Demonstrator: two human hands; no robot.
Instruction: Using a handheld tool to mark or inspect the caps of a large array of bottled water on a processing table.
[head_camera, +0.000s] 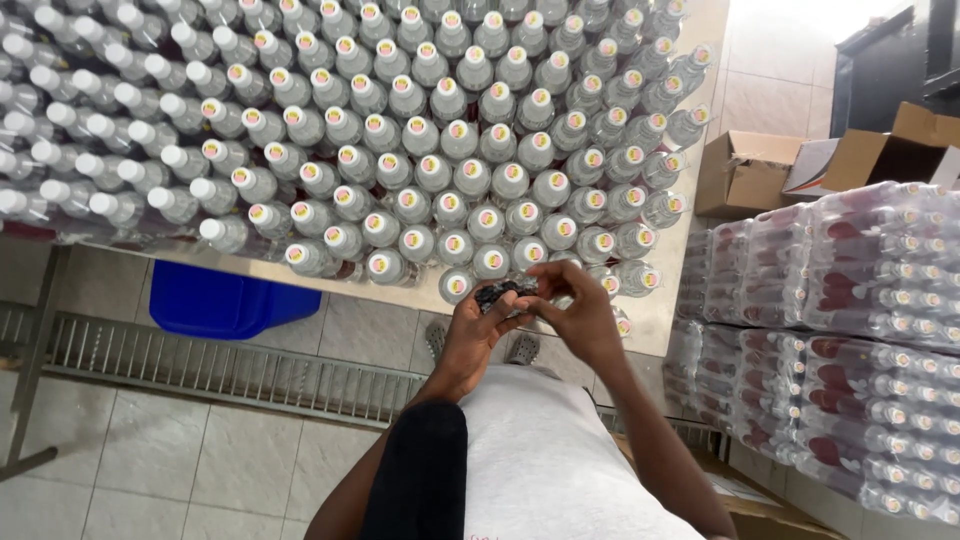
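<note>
Closest to camera: grey shirt front and a dark sleeve, both forearms running up to the grip. Left hand (478, 330) and right hand (580, 312) meet over the bench edge (655, 325), fingers of both pinched narrow round one small dark object (497, 294). Looks like a cap or seal; too small to say which. It sits between the two sets of fingertips, touching both. Long axis can't be read. Neither hand is clearly nearer; left comes from below, right curls over from the side.

Just beyond the grip: front row of clear capped bottles (455, 285), standing upright, caps facing the camera. Nearest bottle is just above the fingertips, near but apart as far as I can tell. The rest of the block runs away from the grip, up and to the left, packed tight.

Surface: pale bench top on a metal frame. Below the grip, tiled floor, a floor drain grate (220, 365), a blue bin (225, 300) under the bench. Right of the grip: shrink-wrapped bottle packs (850, 330) stacked, open cardboard boxes (745, 170) behind.
</note>
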